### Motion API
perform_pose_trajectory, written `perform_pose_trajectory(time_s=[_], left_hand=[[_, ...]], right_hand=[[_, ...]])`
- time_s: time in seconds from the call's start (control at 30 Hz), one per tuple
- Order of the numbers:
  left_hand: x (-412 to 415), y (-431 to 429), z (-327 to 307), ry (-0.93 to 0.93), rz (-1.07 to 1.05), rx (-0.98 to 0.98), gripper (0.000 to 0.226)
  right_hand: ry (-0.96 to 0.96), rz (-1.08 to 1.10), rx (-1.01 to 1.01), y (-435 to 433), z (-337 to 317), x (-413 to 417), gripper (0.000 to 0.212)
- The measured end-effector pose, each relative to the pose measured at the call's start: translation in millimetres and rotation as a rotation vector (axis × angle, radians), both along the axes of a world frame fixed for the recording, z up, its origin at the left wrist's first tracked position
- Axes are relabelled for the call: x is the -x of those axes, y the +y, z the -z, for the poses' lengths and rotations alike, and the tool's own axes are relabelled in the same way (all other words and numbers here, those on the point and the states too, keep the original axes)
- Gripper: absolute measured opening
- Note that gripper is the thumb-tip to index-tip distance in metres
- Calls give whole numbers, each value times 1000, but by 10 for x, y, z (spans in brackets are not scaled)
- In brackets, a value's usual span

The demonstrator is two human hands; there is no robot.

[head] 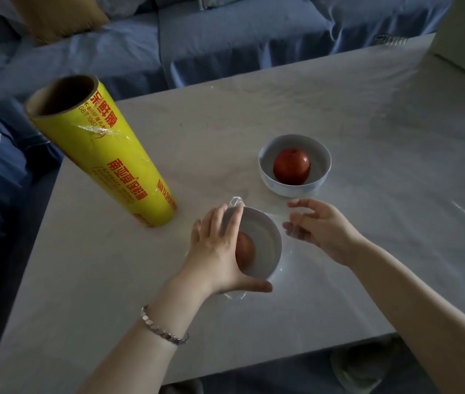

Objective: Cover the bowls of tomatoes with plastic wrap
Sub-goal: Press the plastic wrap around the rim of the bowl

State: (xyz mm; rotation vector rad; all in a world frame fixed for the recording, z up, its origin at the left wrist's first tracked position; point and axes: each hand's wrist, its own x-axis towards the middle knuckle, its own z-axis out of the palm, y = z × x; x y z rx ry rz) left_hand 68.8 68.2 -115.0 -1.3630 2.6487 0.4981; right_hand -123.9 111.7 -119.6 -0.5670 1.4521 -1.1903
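- Table (339, 115): pale marbled top. Its left edge runs diagonally beside the blue sofa (225, 38), the far edge meets the sofa seat, and the near edge shows at lower right. Open surface lies to the right of both bowls and between your forearms.
- Near bowl (268, 240): white, on the table in front of you, holding the near tomato (245, 250). Plastic wrap (237, 201) lies over it, bunched at the far rim and again below the near rim.
- Far bowl (265, 177): white, just beyond the near one and apart from it, holding the far tomato (291, 166).
- Roll (103, 155): yellow, standing on end near the left edge and well left of the bowls, its cardboard core open at the top.
- Left hand (214, 251): palm down, fingers over the near bowl's far-left rim and thumb hooked under its near rim, gripping the bowl. A bracelet (163, 328) is on the wrist.
- Right hand (319, 228): just right of the near bowl, fingers loosely bent and spread. No grasp is plain.
- Writing on the roll, in red: "保鲜膜", "NAN YA", "GB/T 10457". The smaller print is unreadable.
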Motion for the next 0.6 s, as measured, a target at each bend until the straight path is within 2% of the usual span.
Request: perform_pose_trajectory(time_s=[0.13, 0.3, 0.33, 0.4, 0.5, 0.6], left_hand=[[22, 41, 12, 51, -36, 39, 139], [25, 50, -1, 47, -48, 33, 137], [24, 48, -3, 41, -44, 32, 137], [21, 48, -7, 38, -39, 33, 137], [20, 47, -14, 46, -46, 19, 137], [27, 40, -11, 45, -49, 4, 137]], right_hand=[[-187, 138, 58, 36, -66, -11, 19], [-253, 113, -198, -90, 7, -65, 15], [-229, 60, -247, -120, 0, -72, 14], [-117, -105, -308, -173, -11, -97, 25], [226, -338, -380, -246, -42, -144, 45], [361, -379, -400, -294, -88, -155, 46]])
